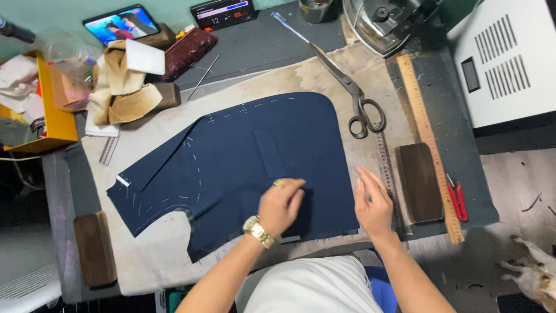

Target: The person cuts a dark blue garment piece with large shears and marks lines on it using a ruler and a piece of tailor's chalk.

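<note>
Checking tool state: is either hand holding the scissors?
No. The scissors lie on the table beyond the navy fabric, apart from both hands; the left hand and right hand rest at the fabric's near edge.

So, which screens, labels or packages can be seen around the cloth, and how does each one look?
Tablet: back left, leaning, black frame, bright picture of people.
Digital display: back centre, black rectangular box, lit digits.
Yellow box: far left edge, open, rectangular.
White tag: small strip on the navy fabric, left corner.
</note>
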